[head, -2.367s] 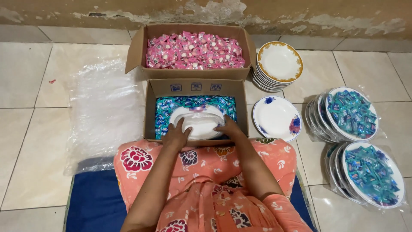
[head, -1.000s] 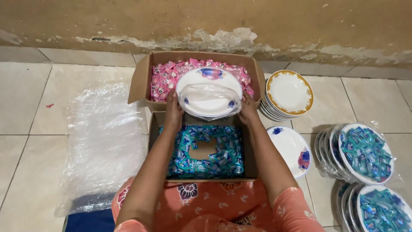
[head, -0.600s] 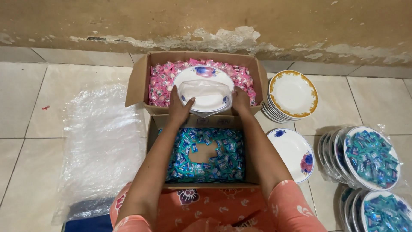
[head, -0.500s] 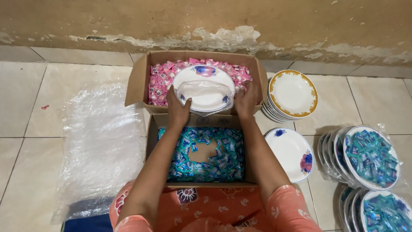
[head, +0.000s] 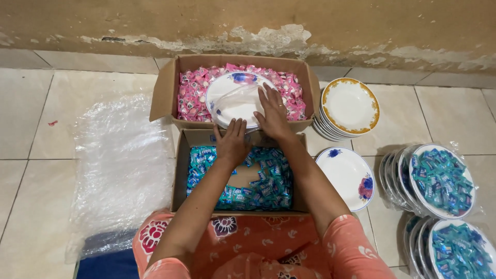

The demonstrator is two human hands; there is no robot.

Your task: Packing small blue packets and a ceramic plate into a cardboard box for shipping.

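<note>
So the white round plate with a blue flower print [head: 235,98] is sitting on top of the pink wrapped sweets [head: 190,93] inside the far brown cardboard box [head: 164,88], tilted a bit toward the person. There's some clear plastic film over the plate's face, looks like a bag or wrap, can't tell which.

Right hand [head: 273,114] lies flat on the plate's right side, fingers spread and stretched out, palm down, not gripping anything, just pressing on the film. Left hand [head: 232,142] is at the plate's near edge, fingers loosely open and pointing up at the rim, fingertips touching or almost touching it; hard to say if it's actually got hold of the edge.

Just in front of that box, nearer the person, is a second open cardboard box [head: 182,170] full of teal wrapped sweets [head: 263,181], with a bare patch of cardboard in the middle. Both forearms cross over it.

Right of the pink-sweets box there's a stack of white plates with gold rims [head: 349,106]. Below that stack, a single white plate with blue and red flowers [head: 347,175] lies on the tile floor [head: 31,134]. Further right of it, bagged plates loaded with teal sweets [head: 442,181], leaning in rows. Left of both boxes, a crumpled sheet of clear plastic [head: 121,165].
</note>
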